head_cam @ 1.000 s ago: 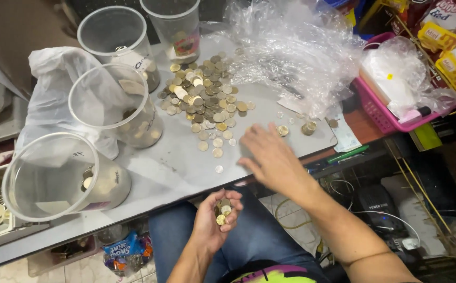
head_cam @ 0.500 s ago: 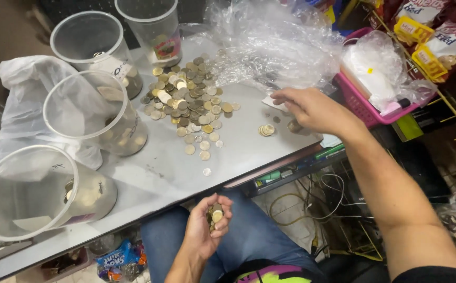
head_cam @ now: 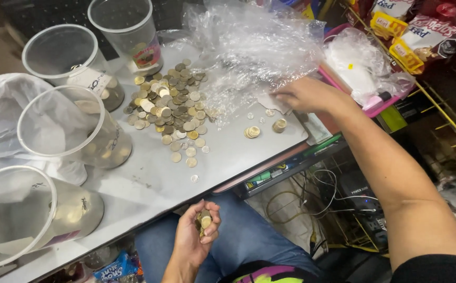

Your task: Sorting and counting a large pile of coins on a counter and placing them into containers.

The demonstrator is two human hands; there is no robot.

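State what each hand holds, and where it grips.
Left hand cups a stack of coins in curled fingers; right hand holds nothing.

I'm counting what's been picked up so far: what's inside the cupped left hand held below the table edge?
The left hand holds a small clutch of gold-coloured coins, showing between thumb and fingers. How many cannot be told: the curled fingers cover most of them.

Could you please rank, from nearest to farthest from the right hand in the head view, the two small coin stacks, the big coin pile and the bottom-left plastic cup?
From the right hand:
1. Coin stacks, just below it.
2. Coin pile, mid-table.
3. Plastic cup, far left corner.
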